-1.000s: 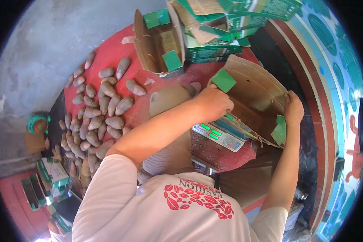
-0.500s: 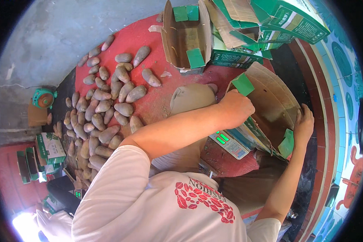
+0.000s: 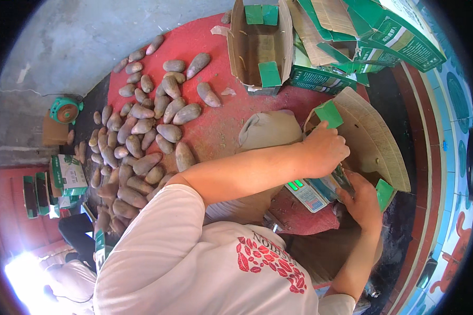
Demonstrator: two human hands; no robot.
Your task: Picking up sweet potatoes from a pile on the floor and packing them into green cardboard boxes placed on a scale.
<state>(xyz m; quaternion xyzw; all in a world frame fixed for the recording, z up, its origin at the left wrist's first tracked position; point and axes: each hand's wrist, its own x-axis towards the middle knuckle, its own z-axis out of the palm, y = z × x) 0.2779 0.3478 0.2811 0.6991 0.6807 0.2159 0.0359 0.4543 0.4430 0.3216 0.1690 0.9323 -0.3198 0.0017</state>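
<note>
Cardboard carton (image 3: 373, 142) with green flap tabs sits open at the right, its contents hidden. Left hand (image 3: 326, 149) curls over its near edge; right hand (image 3: 361, 202) grips the lower flap. Farther off, another open carton (image 3: 260, 44) stands empty beside scattered sweet potatoes (image 3: 142, 126).

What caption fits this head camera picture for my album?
Both hands, left hand and right hand, work on a cardboard box beside sweet potatoes.

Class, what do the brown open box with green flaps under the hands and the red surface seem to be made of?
Brown open box with green flaps: corrugated cardboard, matt; ridged lines show inside. Red surface: probably painted concrete, dull and dusty; uncertain.
</note>
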